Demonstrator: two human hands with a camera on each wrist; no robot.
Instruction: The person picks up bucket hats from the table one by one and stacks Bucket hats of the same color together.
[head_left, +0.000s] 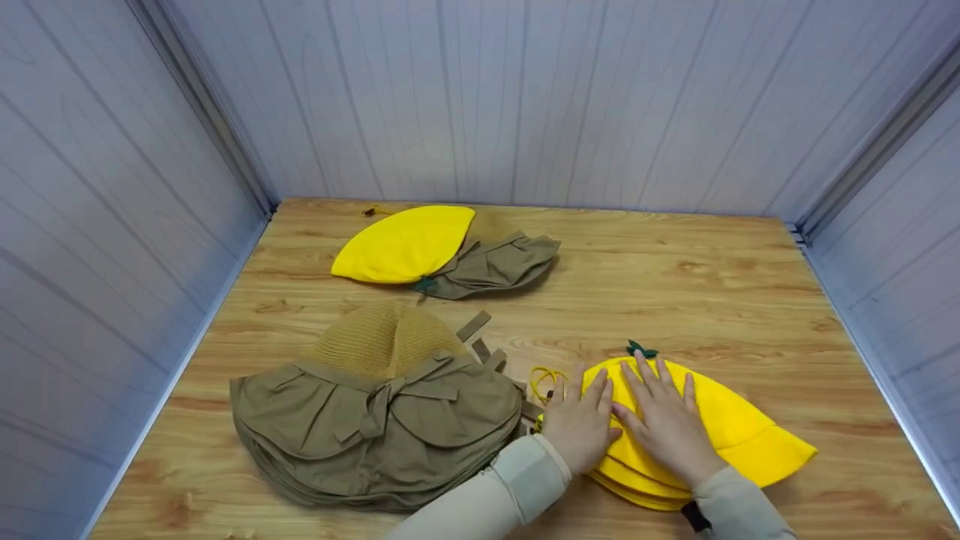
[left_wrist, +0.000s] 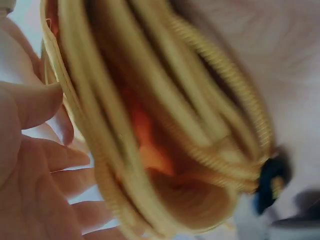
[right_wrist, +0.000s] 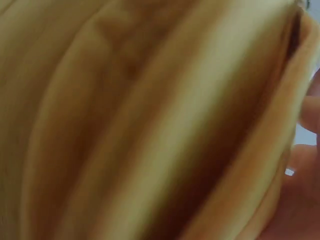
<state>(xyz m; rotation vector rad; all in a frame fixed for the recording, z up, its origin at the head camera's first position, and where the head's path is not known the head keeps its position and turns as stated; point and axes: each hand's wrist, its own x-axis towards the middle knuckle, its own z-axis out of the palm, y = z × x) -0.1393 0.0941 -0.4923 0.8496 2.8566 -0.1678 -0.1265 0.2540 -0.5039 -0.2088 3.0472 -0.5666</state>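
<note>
A stack of yellow hats lies folded flat at the right front of the table, a small green leaf at its top edge. My left hand rests on the stack's left side with fingers extended. Beside it, my right hand lies flat on the top hat, fingers spread. In the left wrist view, layered yellow brims and a cord with a dark toggle show near the left fingers. The right wrist view is filled by blurred yellow folds, with only part of the right fingers at the edge.
Left of the hands lies a stack of khaki hats with bows and woven crowns, its ties reaching toward the yellow stack. Farther back, one yellow hat overlaps a khaki hat. Pale panel walls enclose the wooden table.
</note>
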